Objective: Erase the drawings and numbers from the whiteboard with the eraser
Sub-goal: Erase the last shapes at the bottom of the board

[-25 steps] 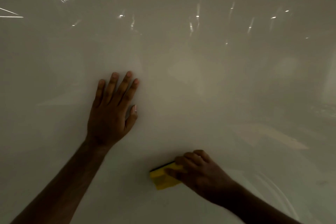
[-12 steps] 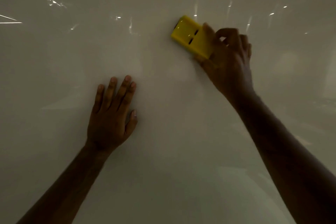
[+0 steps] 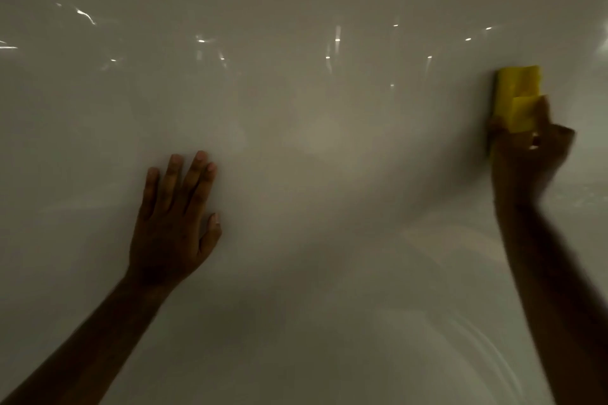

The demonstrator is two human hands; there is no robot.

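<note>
The whiteboard (image 3: 312,158) fills the whole view, dim and glossy, and I see no drawing or number on it. My left hand (image 3: 174,223) lies flat on the board at the lower left, fingers spread and pointing up, holding nothing. At the right edge my right hand (image 3: 526,161) grips the yellow eraser (image 3: 516,95) by its lower end and presses it against the board. The eraser's upper half sticks out above my fingers. That hand is blurred by motion.
Small bright reflections of lights (image 3: 335,39) dot the upper part of the board. Faint curved streaks (image 3: 477,339) show on the surface at the lower right.
My right hand swept the eraser from the bottom middle up to the top middle, then across to the right edge. My left hand stayed flat on the board.
</note>
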